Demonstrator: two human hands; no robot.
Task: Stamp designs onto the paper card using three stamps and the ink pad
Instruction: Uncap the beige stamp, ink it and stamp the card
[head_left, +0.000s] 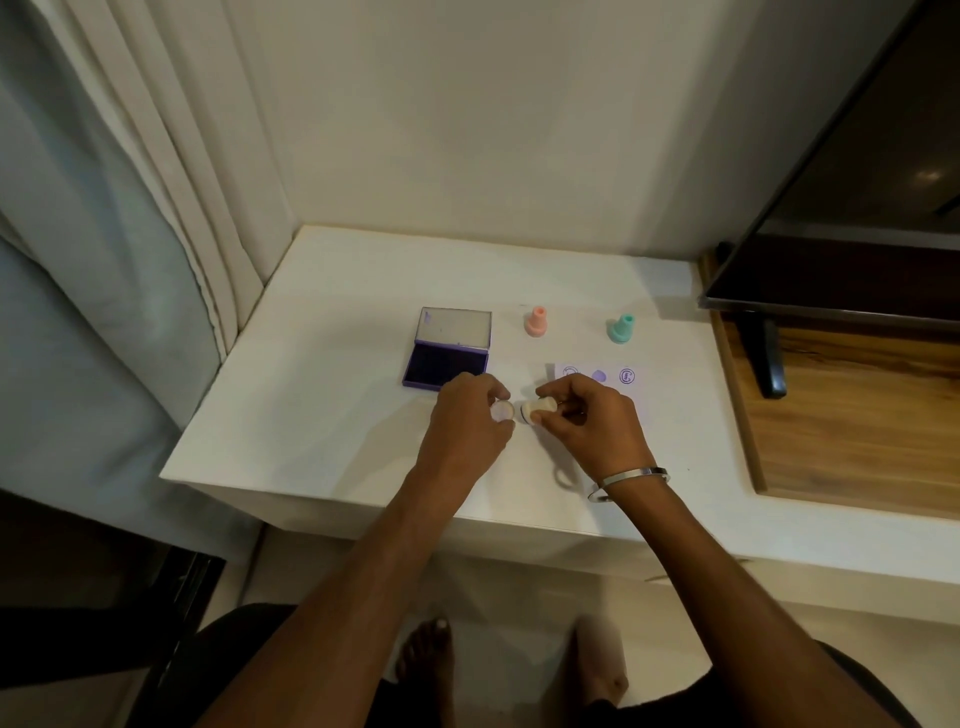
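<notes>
The left hand (470, 415) pinched a small round cap (502, 412) while the right hand (587, 415) gripped the cream stamp (535, 410) lying sideways, its long axis pointing at the cap just beside it, the paper card (602, 375) beyond the right hand.

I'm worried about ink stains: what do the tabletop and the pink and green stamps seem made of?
Tabletop: probably white laminate or painted board, smooth and matte, no grain. Pink stamp and green stamp: likely moulded plastic, even pastel colour, rounded shapes, slight sheen.
</notes>
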